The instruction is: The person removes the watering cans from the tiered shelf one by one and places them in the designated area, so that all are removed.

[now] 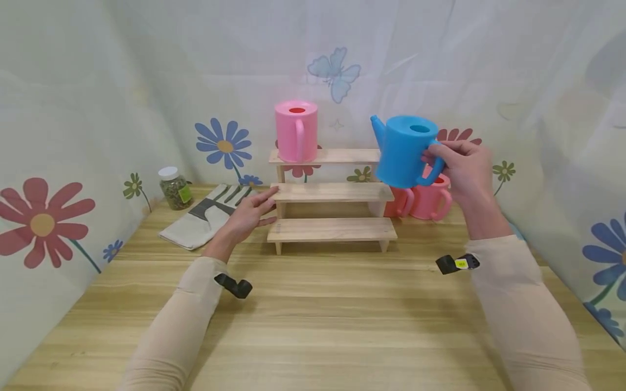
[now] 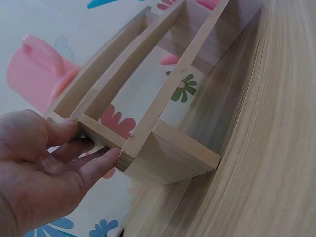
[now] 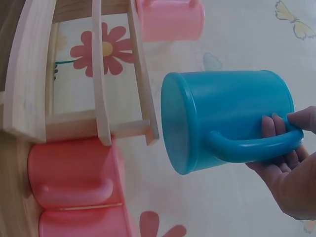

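My right hand (image 1: 467,165) grips the handle of a blue watering can (image 1: 403,152), fingers curled round it near the top. The can is up in the air over the right end of a three-step wooden stand (image 1: 332,229), its spout pointing left. In the right wrist view, the bottom of the blue can (image 3: 232,113) stands apart from the stand. My left hand (image 1: 248,214) touches the stand's left end, fingers extended. In the left wrist view, the thumb and fingertips of the left hand (image 2: 54,168) rest at the end of the boards. A pink watering can (image 1: 288,133) stands on the top step's left end.
A red watering can (image 1: 398,203) and a pink watering can (image 1: 430,201) stand side by side at the stand's right end. A work glove (image 1: 191,228) and a white-lidded jar (image 1: 177,190) lie to the left. A patterned curtain (image 1: 415,49) hangs behind.
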The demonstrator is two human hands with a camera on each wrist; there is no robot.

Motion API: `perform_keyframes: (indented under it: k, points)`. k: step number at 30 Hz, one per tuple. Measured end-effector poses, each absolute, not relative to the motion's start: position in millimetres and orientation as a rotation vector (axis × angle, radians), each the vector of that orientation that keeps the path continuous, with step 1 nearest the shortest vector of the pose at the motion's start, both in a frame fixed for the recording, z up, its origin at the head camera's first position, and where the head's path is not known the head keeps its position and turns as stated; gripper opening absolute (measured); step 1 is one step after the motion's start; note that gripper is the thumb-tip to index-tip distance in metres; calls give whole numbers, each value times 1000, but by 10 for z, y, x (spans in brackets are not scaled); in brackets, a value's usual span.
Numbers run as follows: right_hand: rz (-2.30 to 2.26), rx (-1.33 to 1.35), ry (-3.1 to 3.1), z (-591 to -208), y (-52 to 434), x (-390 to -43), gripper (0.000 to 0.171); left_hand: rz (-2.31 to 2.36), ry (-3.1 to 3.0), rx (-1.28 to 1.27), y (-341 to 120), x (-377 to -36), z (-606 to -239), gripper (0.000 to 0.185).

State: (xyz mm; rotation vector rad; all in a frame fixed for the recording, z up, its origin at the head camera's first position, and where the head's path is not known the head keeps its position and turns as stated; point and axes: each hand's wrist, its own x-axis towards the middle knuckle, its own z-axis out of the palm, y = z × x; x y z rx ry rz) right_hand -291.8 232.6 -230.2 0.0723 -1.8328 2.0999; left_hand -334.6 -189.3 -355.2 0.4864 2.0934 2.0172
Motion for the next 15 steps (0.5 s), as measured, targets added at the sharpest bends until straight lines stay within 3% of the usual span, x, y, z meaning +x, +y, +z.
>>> perform_keyframes:
  k: [15]
  points:
    - [2051, 73, -2013, -2529, 2770, -2721, 36, 2040, 2101, 497, -1924, -3471, -3688, 44]
